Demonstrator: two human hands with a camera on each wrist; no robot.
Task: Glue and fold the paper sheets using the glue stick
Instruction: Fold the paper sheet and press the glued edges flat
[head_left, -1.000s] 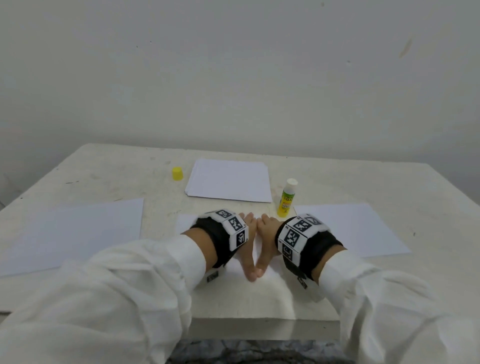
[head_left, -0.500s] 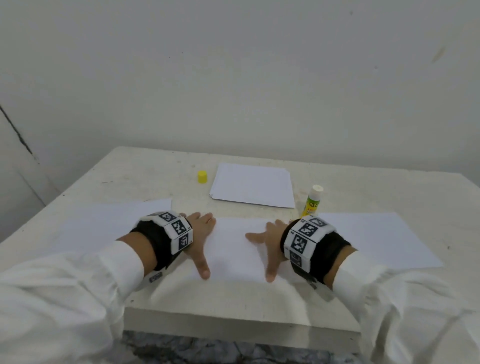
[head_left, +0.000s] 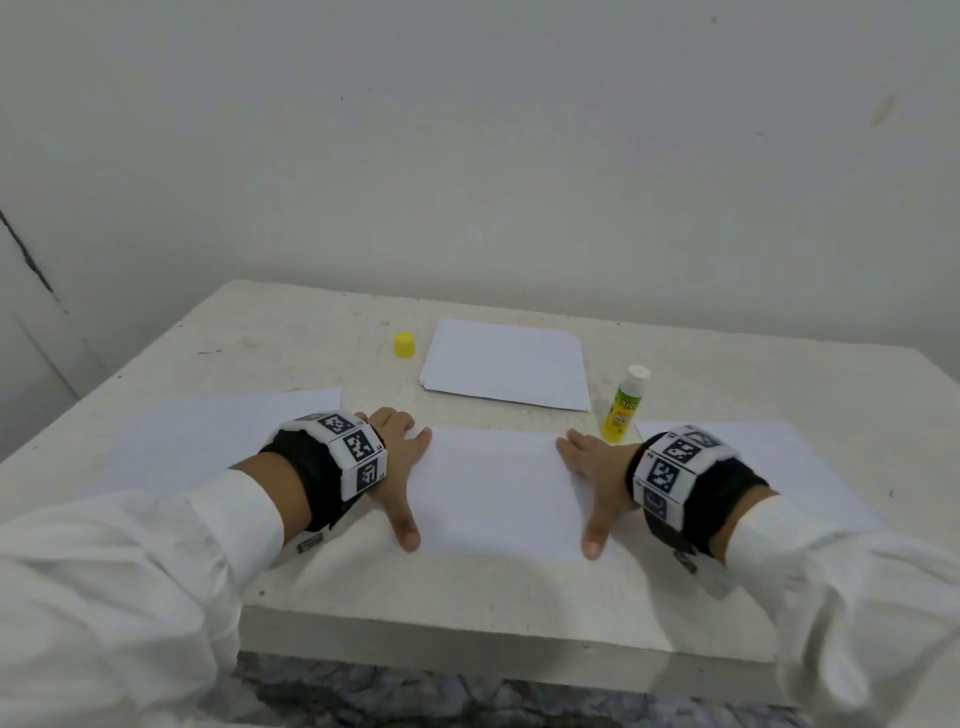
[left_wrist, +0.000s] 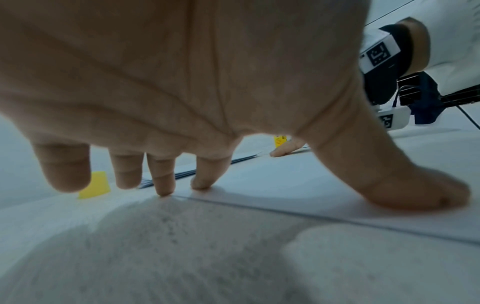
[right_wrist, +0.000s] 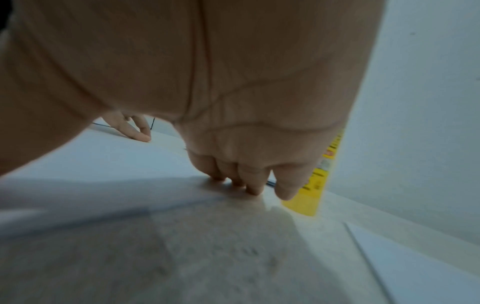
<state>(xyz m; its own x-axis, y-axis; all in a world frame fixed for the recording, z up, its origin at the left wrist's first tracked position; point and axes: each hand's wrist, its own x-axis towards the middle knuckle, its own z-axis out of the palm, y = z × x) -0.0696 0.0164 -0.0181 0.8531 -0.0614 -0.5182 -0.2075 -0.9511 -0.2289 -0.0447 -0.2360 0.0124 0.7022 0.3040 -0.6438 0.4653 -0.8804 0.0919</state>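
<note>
Head view shows left hand (head_left: 397, 462) and right hand (head_left: 592, 470) with straight fingers, grasping nothing, pressing folded sheet (head_left: 493, 486) flat so glue bonds.

The worktop (head_left: 727, 374) looks like pale stone or plaster — matt, grainy, speckled and scuffed, with a rough chipped front edge. The folded sheet (head_left: 493, 488) is smooth matt white paper, as are the stack (head_left: 506, 371) and the two side sheets (head_left: 208, 441). The glue stick (head_left: 626, 405) is smooth plastic with a slightly glossy yellow label; its cap (head_left: 404, 345) is yellow plastic. The sleeves (head_left: 130, 571) are soft white cloth, the wristbands (head_left: 306, 478) black fabric with matt printed tags.
</note>
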